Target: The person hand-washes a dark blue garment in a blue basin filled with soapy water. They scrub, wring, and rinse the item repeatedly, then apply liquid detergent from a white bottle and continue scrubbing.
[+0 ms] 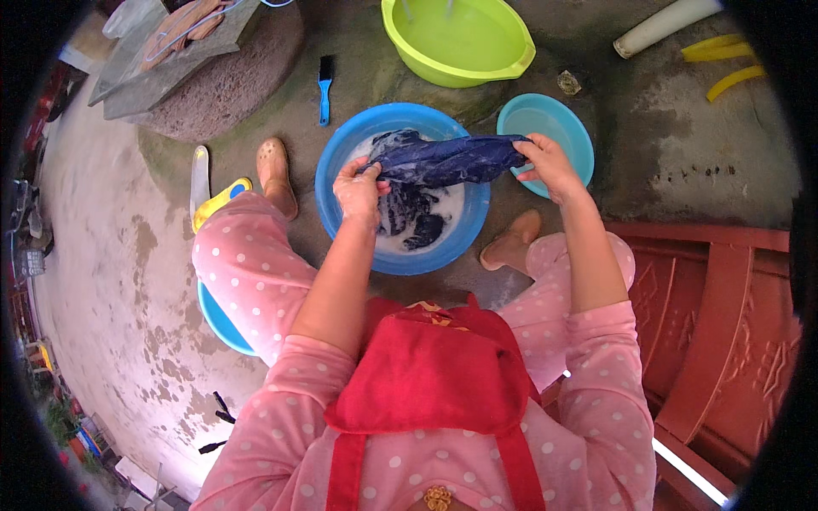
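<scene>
A wet dark blue cloth garment [452, 162] is stretched between my two hands over a blue basin [336, 217]. My left hand [360, 187] grips its left end above the basin's left side. Past the basin's right rim, my right hand [548, 164] pinches the other end, partly over a smaller teal basin [562, 119]. Below the cloth, white suds [452, 200] and more dark fabric [409, 211] lie in the blue basin. Part of the basin's contents is hidden behind the cloth and my left hand.
A lime-green tub [456, 43] holding water stands beyond the blue basin. A blue-handled brush [325, 94] lies on the concrete floor to its left. Farther left is a stone slab [179, 64] with brown cloth on it. A reddish-brown wooden door or panel [724, 307] stands at right.
</scene>
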The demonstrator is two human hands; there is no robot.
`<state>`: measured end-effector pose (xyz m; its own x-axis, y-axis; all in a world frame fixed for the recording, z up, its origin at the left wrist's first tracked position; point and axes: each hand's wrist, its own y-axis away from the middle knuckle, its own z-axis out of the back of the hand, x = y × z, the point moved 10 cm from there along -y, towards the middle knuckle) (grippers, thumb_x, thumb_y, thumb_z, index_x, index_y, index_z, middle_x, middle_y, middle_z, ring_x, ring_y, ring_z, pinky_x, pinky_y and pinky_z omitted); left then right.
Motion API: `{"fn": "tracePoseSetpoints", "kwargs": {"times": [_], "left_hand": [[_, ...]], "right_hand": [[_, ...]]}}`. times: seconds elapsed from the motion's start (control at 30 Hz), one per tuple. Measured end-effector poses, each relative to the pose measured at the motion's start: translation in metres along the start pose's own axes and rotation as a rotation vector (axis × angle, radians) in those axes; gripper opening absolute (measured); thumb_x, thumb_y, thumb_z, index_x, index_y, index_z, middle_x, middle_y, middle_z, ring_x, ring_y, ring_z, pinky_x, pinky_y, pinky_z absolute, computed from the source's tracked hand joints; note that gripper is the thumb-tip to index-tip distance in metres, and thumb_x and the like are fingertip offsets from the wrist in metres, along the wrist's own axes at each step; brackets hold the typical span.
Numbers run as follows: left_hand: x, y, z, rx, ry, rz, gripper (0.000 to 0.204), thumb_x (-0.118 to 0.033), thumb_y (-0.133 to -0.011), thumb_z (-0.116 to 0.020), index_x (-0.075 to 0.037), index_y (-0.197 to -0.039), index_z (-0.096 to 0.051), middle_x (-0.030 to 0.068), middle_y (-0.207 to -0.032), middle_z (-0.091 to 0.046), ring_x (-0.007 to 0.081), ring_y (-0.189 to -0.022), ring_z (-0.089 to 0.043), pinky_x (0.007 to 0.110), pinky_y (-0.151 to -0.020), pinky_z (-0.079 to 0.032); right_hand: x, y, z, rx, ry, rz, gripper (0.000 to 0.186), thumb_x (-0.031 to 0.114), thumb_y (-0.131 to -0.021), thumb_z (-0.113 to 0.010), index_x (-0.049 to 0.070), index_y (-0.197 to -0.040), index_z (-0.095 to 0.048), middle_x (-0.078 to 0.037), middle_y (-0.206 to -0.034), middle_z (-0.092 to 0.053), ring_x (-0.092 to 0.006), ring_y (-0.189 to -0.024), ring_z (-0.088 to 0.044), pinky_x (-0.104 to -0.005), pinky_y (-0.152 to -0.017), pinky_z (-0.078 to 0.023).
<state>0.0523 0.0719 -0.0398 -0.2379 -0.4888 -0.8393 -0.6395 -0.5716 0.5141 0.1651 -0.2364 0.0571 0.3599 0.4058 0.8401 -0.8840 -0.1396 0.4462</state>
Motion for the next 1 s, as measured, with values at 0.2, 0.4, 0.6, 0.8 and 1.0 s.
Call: {"fn": "tracePoseSetpoints", "kwargs": {"times": [0.2, 0.4, 0.6, 0.8, 1.0], "left_hand": [[-0.038, 0.002, -0.016, 0.067, -0.953, -0.448, 0.025, -0.024, -0.084, -0.060, 0.000, -0.090, -0.064, 0.0124, -0.083, -0.065, 0.0236, -0.061, -0.060, 0.038, -0.059, -0.051], [-0.015, 0.021, -0.066, 0.529, -0.823, -0.434, 0.045, -0.045, -0.091, -0.042, -0.006, -0.095, -0.066, 0.0199, -0.096, -0.063, 0.0338, -0.095, -0.058, 0.040, -0.090, -0.041], [0.013, 0.084, -0.106, 1.003, -0.520, -0.069, 0.037, -0.035, -0.093, -0.047, -0.002, -0.107, -0.058, 0.0033, -0.097, -0.063, 0.0161, -0.088, -0.058, 0.030, -0.083, -0.044], [0.011, 0.083, -0.102, 0.869, 0.188, 0.353, 0.036, -0.031, -0.094, -0.048, -0.005, -0.118, -0.050, 0.0053, -0.108, -0.061, 0.0166, -0.093, -0.060, 0.031, -0.084, -0.049], [0.017, 0.089, -0.103, 0.935, 0.409, 0.578, 0.048, -0.040, -0.095, -0.037, -0.004, -0.127, -0.044, 0.0127, -0.122, -0.054, 0.0255, -0.110, -0.054, 0.042, -0.097, -0.042]], "right_hand": [[0.012, 0.008, -0.006, 0.016, -0.047, 0.012, 0.024, 0.028, -0.083, -0.061, 0.005, -0.087, -0.064, -0.002, -0.081, -0.062, -0.0107, -0.073, -0.056, -0.0250, -0.062, -0.045], [0.043, 0.029, -0.040, 0.148, -0.217, 0.110, 0.030, 0.034, -0.081, -0.065, 0.004, -0.083, -0.066, 0.001, -0.074, -0.062, -0.0075, -0.068, -0.054, -0.0217, -0.064, -0.040], [0.030, 0.019, -0.033, 0.005, -0.394, 0.097, 0.021, 0.026, -0.081, -0.067, 0.005, -0.081, -0.063, 0.002, -0.072, -0.059, -0.0072, -0.066, -0.054, -0.0212, -0.063, -0.042], [0.027, 0.012, -0.008, -0.213, -0.117, 0.350, 0.024, 0.014, -0.076, -0.072, 0.003, -0.093, -0.059, -0.004, -0.094, -0.056, -0.0116, -0.078, -0.054, -0.0240, -0.069, -0.045], [0.002, 0.004, -0.024, -0.214, -0.305, 0.297, 0.042, 0.019, -0.081, -0.068, 0.005, -0.115, -0.049, -0.012, -0.116, -0.048, -0.0204, -0.107, -0.049, -0.0312, -0.086, -0.044]]}}
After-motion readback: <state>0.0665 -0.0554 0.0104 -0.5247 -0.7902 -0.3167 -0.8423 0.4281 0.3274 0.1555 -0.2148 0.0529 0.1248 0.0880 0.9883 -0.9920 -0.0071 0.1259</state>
